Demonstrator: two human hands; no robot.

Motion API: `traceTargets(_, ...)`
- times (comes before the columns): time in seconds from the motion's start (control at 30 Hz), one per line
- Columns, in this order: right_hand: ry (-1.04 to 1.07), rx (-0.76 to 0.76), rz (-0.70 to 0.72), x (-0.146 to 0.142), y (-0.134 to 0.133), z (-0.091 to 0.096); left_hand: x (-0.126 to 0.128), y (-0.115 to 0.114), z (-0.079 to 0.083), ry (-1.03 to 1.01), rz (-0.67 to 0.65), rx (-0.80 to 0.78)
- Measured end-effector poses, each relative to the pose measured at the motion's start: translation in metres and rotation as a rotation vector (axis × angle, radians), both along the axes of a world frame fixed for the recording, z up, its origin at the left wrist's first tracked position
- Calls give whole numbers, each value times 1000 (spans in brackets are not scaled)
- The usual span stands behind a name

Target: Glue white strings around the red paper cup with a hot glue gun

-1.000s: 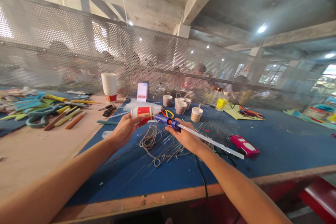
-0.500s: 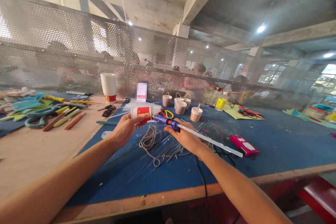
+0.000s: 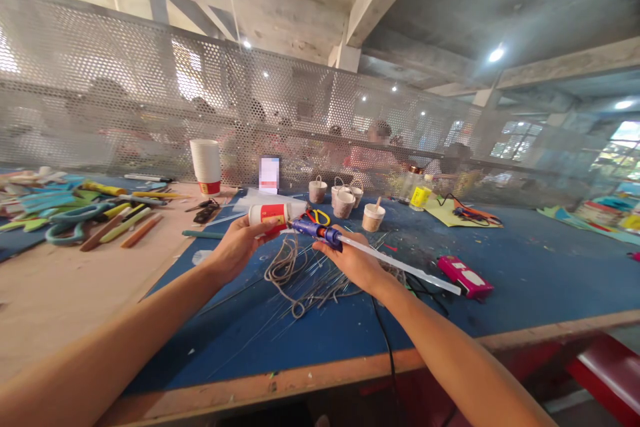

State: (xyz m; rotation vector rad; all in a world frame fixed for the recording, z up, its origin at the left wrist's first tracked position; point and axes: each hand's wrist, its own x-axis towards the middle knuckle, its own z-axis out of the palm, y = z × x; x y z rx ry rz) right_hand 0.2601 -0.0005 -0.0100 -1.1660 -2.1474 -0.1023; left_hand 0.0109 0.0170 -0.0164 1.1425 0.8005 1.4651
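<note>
My left hand (image 3: 239,245) is closed round a white paper cup (image 3: 261,215) with a red band, held on its side above the table. In my right hand (image 3: 353,259) is a blue hot glue gun (image 3: 314,230), its nozzle pointing left at the cup; whether the tip touches it I cannot tell. A long translucent glue stick (image 3: 400,260) sticks out of the gun's back over my right wrist. Below my hands lies a loose coil of grey cord (image 3: 285,270) among thin clear strands. Yellow-handled scissors (image 3: 320,217) lie just behind the gun.
Several small cord-wrapped cups (image 3: 344,204) stand behind my hands. A stack of paper cups (image 3: 205,163) and a phone (image 3: 269,175) are at the back. Scissors (image 3: 67,227) and sticks lie left; a magenta box (image 3: 465,277) lies right. A black cable (image 3: 385,333) hangs over the front edge.
</note>
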Motion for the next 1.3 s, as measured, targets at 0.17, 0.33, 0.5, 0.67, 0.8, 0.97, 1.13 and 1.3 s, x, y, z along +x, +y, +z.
traceTargets(0.17,15,4,8,1,1,-3,-1,1,-1,6,6,-7)
traceTargets(0.33,33,-3,15,1,1,-2,-1,2,-1,11,8,-4)
traceTargets(0.5,33,9,20,1,2,-3,1,-1,2,15,6,-8)
traceTargets(0.67,20,10,-1,1,3,-4,0,1,-1,13,5,-9)
traceTargets(0.8,18,29,-8,2,4,-6,-1,3,-4,25,-8,-1)
traceTargets(0.97,21,27,-12,3,5,-7,1,0,-1,35,2,-15)
traceTargets(1.13,14,16,-15,3,4,-6,2,-1,0,44,11,-17)
traceTargets(1.3,21,23,-22,4,5,-6,0,3,-6,30,-4,-12)
